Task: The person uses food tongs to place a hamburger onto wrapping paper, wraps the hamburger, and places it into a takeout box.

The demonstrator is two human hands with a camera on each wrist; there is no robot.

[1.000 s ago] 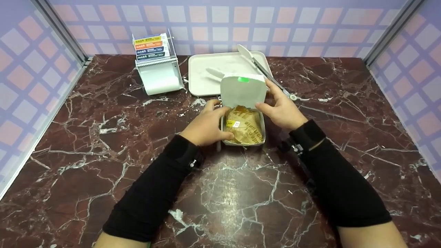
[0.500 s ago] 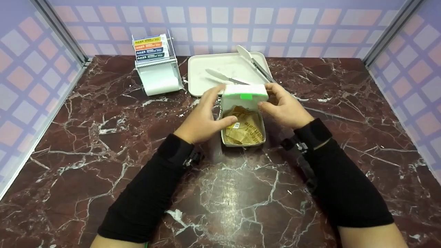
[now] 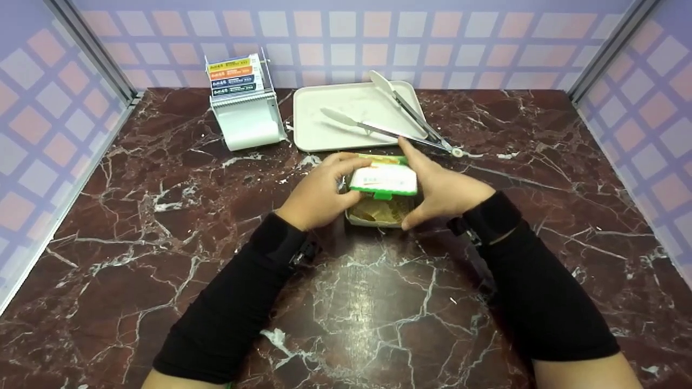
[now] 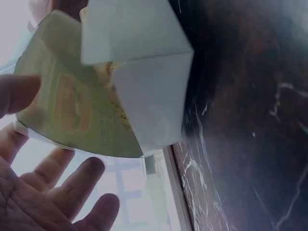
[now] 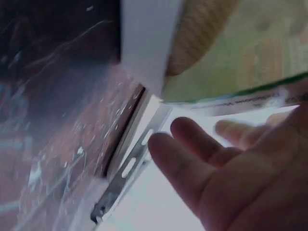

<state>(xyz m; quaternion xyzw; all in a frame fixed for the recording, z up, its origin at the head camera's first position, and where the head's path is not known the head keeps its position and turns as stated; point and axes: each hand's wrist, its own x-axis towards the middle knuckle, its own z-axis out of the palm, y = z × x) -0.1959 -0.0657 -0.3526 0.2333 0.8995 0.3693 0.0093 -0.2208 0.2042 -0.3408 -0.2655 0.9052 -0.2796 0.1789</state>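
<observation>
A burger box with a white-and-green lid (image 3: pixel 384 181) stands on the table, its lid tilted partway down. Inside the pale base (image 4: pixel 154 98) lies a burger in brown printed paper (image 3: pixel 373 209), mostly hidden by the lid. My left hand (image 3: pixel 318 186) holds the lid at its left side, thumb near the front edge and fingers over the top. On the other side my right hand (image 3: pixel 448 186) has its fingers spread, the thumb by the base's front right corner. In the right wrist view the fingers (image 5: pixel 180 168) lie extended beside the lid.
Behind the box is a cream tray (image 3: pixel 319 100); spread metal tongs (image 3: pixel 416 121) lie across it, their hinge end past its right corner. To its left stands a dispenser (image 3: pixel 246 116) with a white roll and coloured labels. Patterned walls (image 3: pixel 378 43) enclose the marbled table (image 3: pixel 162 259).
The lid has swung forward and down over the wrapped burger. Both hands have shifted with it, and the right thumb has dropped toward the front corner. More of the tongs shows behind.
</observation>
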